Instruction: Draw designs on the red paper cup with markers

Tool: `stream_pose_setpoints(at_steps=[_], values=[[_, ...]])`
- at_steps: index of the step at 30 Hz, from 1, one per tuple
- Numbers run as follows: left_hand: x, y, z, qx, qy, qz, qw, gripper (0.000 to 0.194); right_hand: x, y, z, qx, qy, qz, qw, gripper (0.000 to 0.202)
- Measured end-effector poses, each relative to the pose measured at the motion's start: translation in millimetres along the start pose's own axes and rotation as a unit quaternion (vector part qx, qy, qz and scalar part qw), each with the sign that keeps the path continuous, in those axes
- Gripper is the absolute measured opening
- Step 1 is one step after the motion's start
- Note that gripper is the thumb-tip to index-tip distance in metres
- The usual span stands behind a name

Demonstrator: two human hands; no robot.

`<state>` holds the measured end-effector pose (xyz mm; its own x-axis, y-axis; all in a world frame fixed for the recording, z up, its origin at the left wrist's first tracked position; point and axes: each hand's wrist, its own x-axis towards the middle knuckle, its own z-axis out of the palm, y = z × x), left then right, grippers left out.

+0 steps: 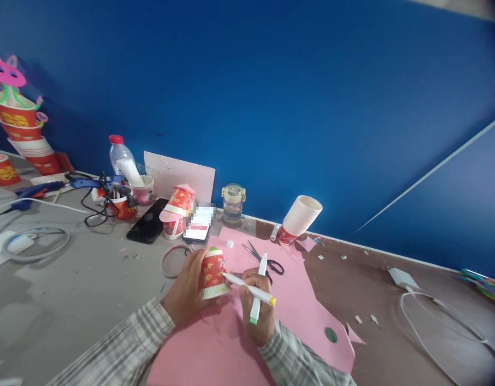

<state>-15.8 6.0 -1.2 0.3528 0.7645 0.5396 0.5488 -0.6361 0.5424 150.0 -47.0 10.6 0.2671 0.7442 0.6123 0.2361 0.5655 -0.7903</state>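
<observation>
A red paper cup with gold patterns [213, 272] is gripped by my left hand [186, 287], its wide rim downward and a green patch on top. My right hand [258, 311] holds two white markers. One, with a yellow end [255, 291], points its tip at the cup's right side. The other, with a green end [255, 311], stands crosswise between my fingers. Beneath both hands lies a large pink sheet [295, 300]. Black-handled scissors [275, 266] rest on it behind my right hand.
Behind stand a decorated cup [178, 209], phones [148, 221], a glass jar [233, 203] and a leaning stack of white cups [301, 215]. Glue guns [38, 190] and cables are at left. A white cable [416, 327] and paper scraps lie at right, before a blue wall [271, 107].
</observation>
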Motion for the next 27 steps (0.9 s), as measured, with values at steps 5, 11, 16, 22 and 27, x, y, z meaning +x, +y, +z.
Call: stream_pose_setpoints(at_steps=[5, 11, 16, 22, 27], values=[[-1.0, 0.6, -0.9, 0.003, -0.010, -0.009, 1.000, 0.107, -0.5, 1.6, -1.1, -0.026, 0.010, 0.015, 0.999, 0.010], [1.5, 2.1, -1.5, 0.005, 0.004, 0.014, 1.000, 0.105, -0.3, -0.7, 0.3, 0.018, -0.001, 0.004, 1.000, 0.011], [2.9, 2.2, -0.7, 0.008, 0.016, 0.025, 1.000, 0.104, -1.4, -1.2, 0.9, 0.028, -0.012, 0.006, 1.000, 0.012], [1.1, 1.6, -1.2, 0.004, 0.008, 0.006, 1.000, 0.105, 0.7, -0.3, 1.2, 0.006, 0.014, 0.017, 1.000, 0.010], [0.8, 1.3, -0.9, 0.004, 0.006, 0.008, 1.000, 0.105, -0.8, 2.3, 0.6, 0.011, 0.012, 0.019, 1.000, 0.010]])
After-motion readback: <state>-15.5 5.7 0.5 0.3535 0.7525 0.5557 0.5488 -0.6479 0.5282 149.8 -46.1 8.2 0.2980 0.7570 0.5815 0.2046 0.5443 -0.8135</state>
